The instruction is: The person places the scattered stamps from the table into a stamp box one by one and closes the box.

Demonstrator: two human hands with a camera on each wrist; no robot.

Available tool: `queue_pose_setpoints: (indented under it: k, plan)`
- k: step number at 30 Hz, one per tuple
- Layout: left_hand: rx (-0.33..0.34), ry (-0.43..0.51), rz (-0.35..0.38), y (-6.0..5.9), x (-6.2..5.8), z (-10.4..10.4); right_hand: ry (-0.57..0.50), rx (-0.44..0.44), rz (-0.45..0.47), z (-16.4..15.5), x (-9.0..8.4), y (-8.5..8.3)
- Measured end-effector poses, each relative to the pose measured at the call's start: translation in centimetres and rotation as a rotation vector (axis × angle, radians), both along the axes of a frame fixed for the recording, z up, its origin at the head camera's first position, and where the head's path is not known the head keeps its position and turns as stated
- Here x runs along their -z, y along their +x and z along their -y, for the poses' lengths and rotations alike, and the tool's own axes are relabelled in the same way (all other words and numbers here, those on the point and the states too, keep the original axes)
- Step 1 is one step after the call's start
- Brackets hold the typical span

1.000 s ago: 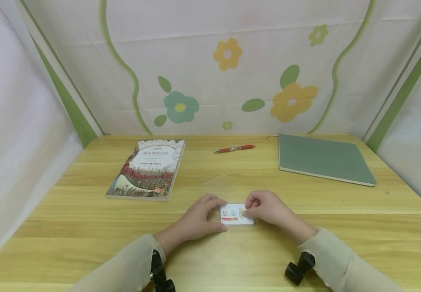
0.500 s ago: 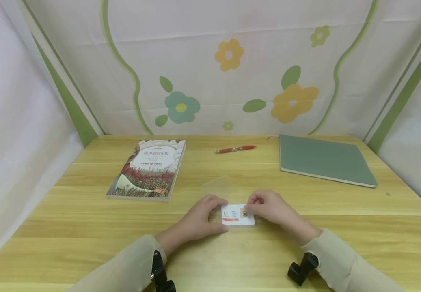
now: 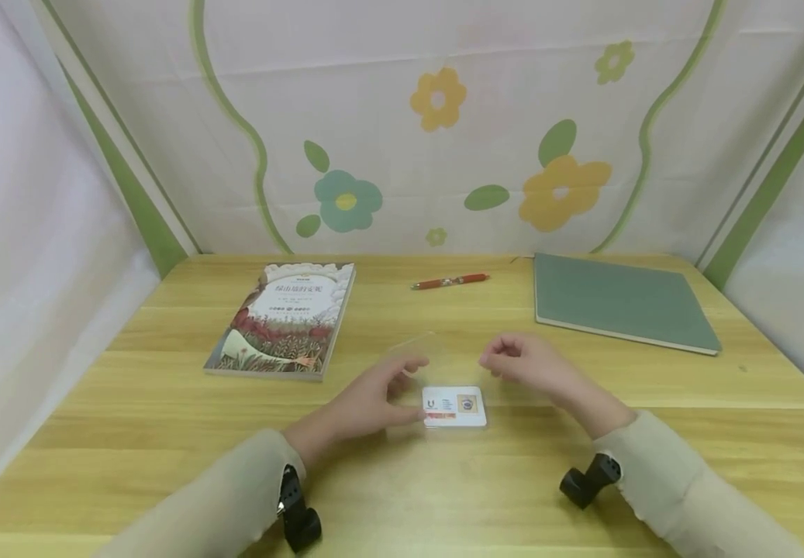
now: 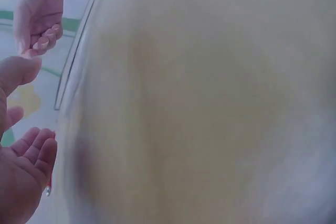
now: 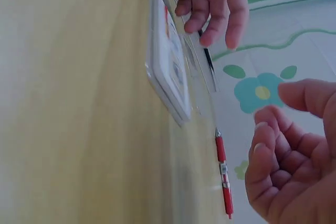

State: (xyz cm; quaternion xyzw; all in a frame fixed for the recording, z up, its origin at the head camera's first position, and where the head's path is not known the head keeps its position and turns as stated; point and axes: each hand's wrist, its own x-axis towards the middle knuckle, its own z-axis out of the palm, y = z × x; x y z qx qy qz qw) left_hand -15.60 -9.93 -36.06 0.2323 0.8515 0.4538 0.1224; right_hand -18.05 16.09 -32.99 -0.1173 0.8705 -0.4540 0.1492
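Head view: right hand (image 3: 534,364) has lifted off the card stack (image 3: 453,408), fingers loosely curled, empty; stack lies between both hands' fingertips, near left hand (image 3: 367,399), fingers relaxed, beside clear sleeve (image 3: 419,349). Stack judged squared.

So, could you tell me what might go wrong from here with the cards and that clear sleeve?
The clear sleeve is almost invisible against the wooden table, so the left hand or right hand could misjudge its edge. The white card stack lies loose with neither hand on it; a brushing finger may scatter it.
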Motion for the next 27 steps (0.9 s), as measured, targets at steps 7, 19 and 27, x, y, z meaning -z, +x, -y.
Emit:
queue_pose_setpoints:
  k: [7,19,27]
  plan:
    - [-0.123,0.021,-0.034,-0.8,-1.0,0.7,0.008,-0.091,-0.032,0.1,-0.7,-2.3]
    - [-0.248,-0.080,-0.087,-1.8,0.1,1.4,0.107,-0.280,-0.097,1.3,-0.4,-5.6]
    - [-0.237,-0.103,-0.061,-2.2,0.4,0.7,0.138,-0.352,-0.070,2.4,0.2,-7.1]
